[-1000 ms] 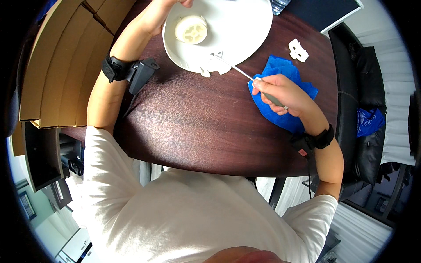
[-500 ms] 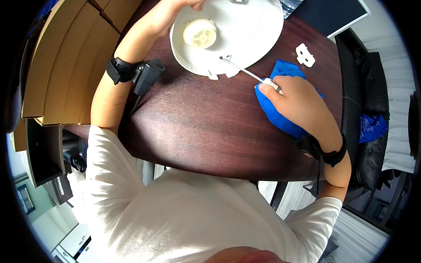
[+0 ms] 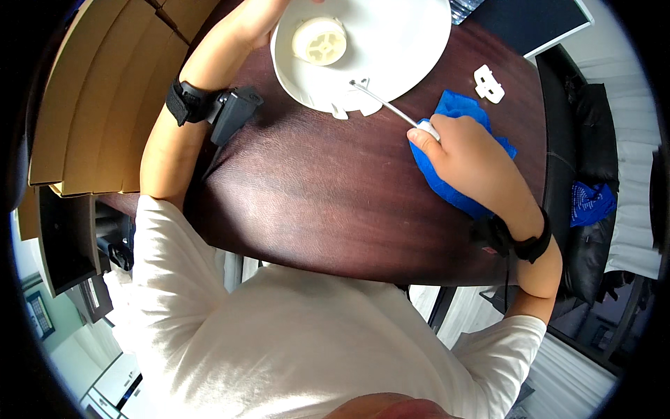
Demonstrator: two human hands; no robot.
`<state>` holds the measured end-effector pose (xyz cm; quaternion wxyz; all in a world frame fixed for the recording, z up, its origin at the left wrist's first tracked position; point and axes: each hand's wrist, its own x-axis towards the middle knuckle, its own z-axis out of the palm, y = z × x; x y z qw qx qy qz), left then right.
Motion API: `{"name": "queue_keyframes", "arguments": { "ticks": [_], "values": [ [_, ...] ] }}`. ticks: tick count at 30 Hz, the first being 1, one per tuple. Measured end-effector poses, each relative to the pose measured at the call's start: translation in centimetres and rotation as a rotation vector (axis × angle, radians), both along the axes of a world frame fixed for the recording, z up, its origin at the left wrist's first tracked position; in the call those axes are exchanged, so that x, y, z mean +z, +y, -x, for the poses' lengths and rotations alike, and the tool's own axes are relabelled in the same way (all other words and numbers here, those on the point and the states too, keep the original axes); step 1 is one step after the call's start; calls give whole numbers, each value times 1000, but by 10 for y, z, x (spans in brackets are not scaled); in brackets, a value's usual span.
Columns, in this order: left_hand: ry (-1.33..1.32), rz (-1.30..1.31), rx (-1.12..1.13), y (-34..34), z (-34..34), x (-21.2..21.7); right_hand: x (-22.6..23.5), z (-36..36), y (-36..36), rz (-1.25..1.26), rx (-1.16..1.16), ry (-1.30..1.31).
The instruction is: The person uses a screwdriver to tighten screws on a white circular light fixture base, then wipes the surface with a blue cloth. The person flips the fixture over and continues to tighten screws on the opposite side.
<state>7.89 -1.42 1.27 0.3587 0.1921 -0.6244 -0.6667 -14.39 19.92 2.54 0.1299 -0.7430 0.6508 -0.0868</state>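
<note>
So, R hand [image 3: 467,143]: grasping screwdriver [image 3: 387,106] by its handle, over blue cloth [image 3: 444,183].
Tip: at white dish [image 3: 401,42], just inside near rim.
L hand [image 3: 262,19]: at dish's L rim, fingers mostly cut off; can't tell if gripping.
Dish: on brown tbl [image 3: 314,188], cream round part [image 3: 321,40] inside, L side.
White bracket [image 3: 489,85]: on tbl, R of dish.
</note>
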Motion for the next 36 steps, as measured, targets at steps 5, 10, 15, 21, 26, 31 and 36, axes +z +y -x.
{"name": "queue_keyframes", "arguments": {
  "ticks": [5, 10, 15, 21, 26, 31, 36],
  "values": [
    [-50, 96, 22, -12, -4, -4, 9, -1, -6, -211, -69, -132],
    [-45, 59, 31, -2, -1, 5, 1, 2, -5, -230, -117, -213],
    [-64, 65, 54, -6, -3, 3, -1, 1, -9, -326, -161, -277],
    [-36, 150, -22, -21, -4, -3, -1, 3, -11, -431, -189, -396],
    [-26, 132, -5, -15, -1, 1, 3, 3, -12, -626, -298, -585],
    [3, 119, -27, -17, 0, -3, 1, 0, -10, -689, -344, -653],
    [13, 144, -29, -15, 1, 1, -1, 2, -9, -743, -387, -758]
  ]
}}
